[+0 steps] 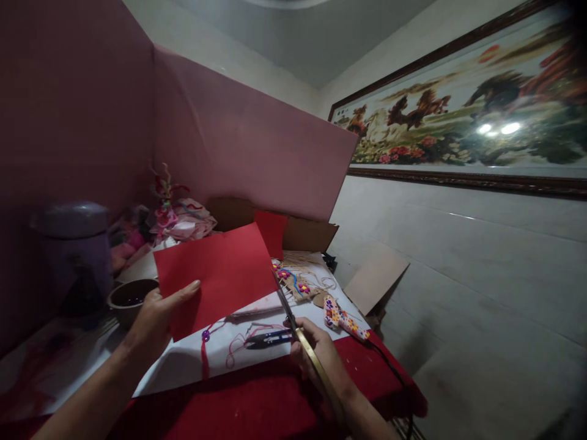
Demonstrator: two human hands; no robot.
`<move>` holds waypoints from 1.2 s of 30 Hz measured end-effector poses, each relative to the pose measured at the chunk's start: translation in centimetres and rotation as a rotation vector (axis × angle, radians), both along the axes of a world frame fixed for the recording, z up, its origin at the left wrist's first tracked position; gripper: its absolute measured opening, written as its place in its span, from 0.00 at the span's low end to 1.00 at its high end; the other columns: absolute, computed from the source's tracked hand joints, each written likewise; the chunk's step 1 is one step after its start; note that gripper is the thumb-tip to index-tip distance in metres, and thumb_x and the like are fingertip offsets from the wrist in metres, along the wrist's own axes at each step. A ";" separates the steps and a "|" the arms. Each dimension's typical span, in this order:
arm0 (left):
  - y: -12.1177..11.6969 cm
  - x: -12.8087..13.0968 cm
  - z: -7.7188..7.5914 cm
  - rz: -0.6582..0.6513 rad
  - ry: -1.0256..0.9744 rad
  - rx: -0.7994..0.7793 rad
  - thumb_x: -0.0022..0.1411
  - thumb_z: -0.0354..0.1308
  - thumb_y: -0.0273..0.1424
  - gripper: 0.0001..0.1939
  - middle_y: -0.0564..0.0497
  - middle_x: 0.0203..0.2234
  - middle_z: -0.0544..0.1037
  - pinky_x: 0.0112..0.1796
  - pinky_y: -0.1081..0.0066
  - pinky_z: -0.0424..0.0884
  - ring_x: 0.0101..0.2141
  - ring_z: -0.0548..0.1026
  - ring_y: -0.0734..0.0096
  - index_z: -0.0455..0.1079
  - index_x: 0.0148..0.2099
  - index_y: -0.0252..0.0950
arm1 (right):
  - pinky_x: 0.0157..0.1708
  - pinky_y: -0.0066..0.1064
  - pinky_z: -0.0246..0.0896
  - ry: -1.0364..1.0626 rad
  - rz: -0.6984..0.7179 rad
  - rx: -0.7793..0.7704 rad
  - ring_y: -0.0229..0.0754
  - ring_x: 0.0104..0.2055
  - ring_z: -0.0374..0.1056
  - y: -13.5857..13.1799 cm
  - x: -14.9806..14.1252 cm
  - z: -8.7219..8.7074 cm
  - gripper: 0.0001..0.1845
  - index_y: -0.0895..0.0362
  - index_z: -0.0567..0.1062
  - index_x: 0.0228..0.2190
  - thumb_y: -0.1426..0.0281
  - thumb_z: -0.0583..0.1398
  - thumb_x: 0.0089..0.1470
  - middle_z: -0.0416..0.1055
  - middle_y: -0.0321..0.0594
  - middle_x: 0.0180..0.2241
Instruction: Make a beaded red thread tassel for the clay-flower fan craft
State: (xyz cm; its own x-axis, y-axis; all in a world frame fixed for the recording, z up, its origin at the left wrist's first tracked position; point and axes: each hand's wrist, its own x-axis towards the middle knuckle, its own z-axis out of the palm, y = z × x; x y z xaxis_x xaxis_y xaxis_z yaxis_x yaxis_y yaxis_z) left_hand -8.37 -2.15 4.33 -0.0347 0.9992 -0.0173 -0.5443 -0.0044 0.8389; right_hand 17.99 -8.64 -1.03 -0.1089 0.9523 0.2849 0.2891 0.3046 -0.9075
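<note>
A red sheet of paper (224,269) is raised above the table, pinched at its lower left by my left hand (158,311), thumb on top. My right hand (316,348) grips scissors (312,357) with gold-coloured handles. Their dark blades (285,302) point up and reach the sheet's right edge; I cannot tell whether they cut into it. Below the sheet, dark thread snips (268,338) lie on white paper beside loose red thread (233,353). A red tassel with a purple bead (205,336) lies to their left.
At right on the table is a flower-patterned glue gun (342,321) with a black cord. Burlap with felt flowers (298,286) lies behind. A dark bowl (131,302) and a lidded purple container (76,250) stand at left. Another red sheet (273,232) leans against cardboard (307,235).
</note>
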 end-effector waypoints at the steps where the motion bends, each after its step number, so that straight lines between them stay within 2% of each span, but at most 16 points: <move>1: 0.0 0.0 0.0 -0.008 0.001 -0.001 0.37 0.72 0.27 0.18 0.51 0.24 0.81 0.25 0.74 0.76 0.23 0.78 0.67 0.73 0.33 0.33 | 0.14 0.21 0.46 0.000 -0.004 0.000 0.30 0.18 0.48 0.0 0.0 0.1 0.33 0.58 0.69 0.39 0.42 0.58 0.44 0.56 0.31 0.21; 4: -0.1 0.1 0.0 -0.003 0.005 -0.004 0.37 0.72 0.27 0.20 0.50 0.25 0.81 0.27 0.71 0.76 0.24 0.78 0.65 0.73 0.35 0.33 | 0.14 0.21 0.47 0.000 -0.009 0.003 0.30 0.19 0.48 -0.2 -0.1 0.3 0.34 0.58 0.69 0.38 0.41 0.58 0.43 0.55 0.31 0.21; 14: 0.0 0.1 0.1 0.026 0.004 0.015 0.35 0.72 0.26 0.19 0.52 0.24 0.81 0.27 0.73 0.76 0.24 0.78 0.67 0.74 0.34 0.33 | 0.14 0.21 0.45 -0.008 -0.004 0.000 0.31 0.19 0.47 -0.4 -0.7 0.8 0.37 0.59 0.69 0.38 0.38 0.56 0.41 0.55 0.30 0.21; 19: 0.0 0.3 0.2 0.028 -0.008 0.002 0.33 0.73 0.25 0.19 0.53 0.21 0.79 0.24 0.76 0.75 0.21 0.77 0.69 0.74 0.32 0.33 | 0.16 0.22 0.45 -0.006 -0.012 0.020 0.32 0.21 0.49 -0.3 -0.8 0.8 0.36 0.58 0.70 0.38 0.40 0.57 0.42 0.57 0.31 0.21; 24: -0.1 0.2 0.2 0.041 -0.004 -0.007 0.32 0.73 0.25 0.19 0.53 0.21 0.79 0.24 0.75 0.76 0.21 0.77 0.68 0.74 0.32 0.32 | 0.19 0.22 0.46 -0.010 -0.014 0.037 0.33 0.23 0.51 -0.2 -0.7 0.7 0.33 0.58 0.70 0.37 0.43 0.59 0.44 0.58 0.32 0.22; 31: -0.3 0.4 0.4 0.012 -0.007 -0.008 0.34 0.73 0.25 0.18 0.53 0.22 0.80 0.25 0.76 0.76 0.22 0.77 0.69 0.74 0.32 0.33 | 0.21 0.23 0.48 0.002 -0.040 0.049 0.34 0.24 0.53 -0.2 -0.9 0.7 0.34 0.59 0.70 0.37 0.41 0.59 0.42 0.58 0.32 0.22; 36: -0.1 0.3 0.3 0.042 -0.010 -0.014 0.32 0.73 0.25 0.19 0.53 0.21 0.80 0.24 0.77 0.75 0.21 0.77 0.69 0.74 0.32 0.33 | 0.19 0.23 0.47 0.006 -0.035 0.054 0.33 0.23 0.51 -0.2 -1.0 0.8 0.34 0.59 0.70 0.37 0.42 0.59 0.42 0.58 0.32 0.22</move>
